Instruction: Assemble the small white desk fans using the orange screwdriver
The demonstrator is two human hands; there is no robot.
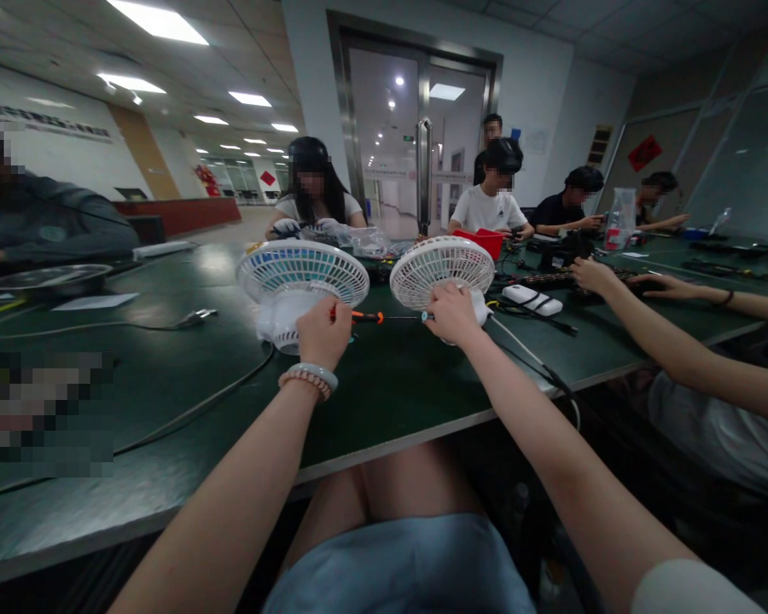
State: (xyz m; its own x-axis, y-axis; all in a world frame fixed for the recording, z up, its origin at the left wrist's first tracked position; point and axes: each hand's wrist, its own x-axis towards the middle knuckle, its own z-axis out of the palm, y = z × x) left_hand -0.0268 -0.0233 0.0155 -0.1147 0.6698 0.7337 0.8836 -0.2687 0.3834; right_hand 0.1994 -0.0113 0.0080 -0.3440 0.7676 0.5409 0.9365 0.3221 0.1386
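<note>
The dark green counter filled most of the view, its near edge running from 8 o'clock up toward 3 o'clock just above the person's lap. Open surface lay at 9 o'clock, crossed only by a thin black cable; toward 12 and 1 o'clock the surface was crowded.

Two white desk fans stood side by side at the centre. The left fan, its blue blades showing through the grille, stood at 11 o'clock, and the right fan at 1 o'clock, the two grilles near each other but apart.

The left hand, with a bead bracelet on its wrist, was closed around an orange-handled screwdriver just before the left fan's base. The tool lay level, its shaft running toward the right fan. The right hand was closed on the lower rim of the right fan, touching the grille.

A co-worker's bare arms reached in from 3 o'clock, hemming that side. Behind them lay a white power bank and, farther back, a red bin. More people sat along the far edge.
</note>
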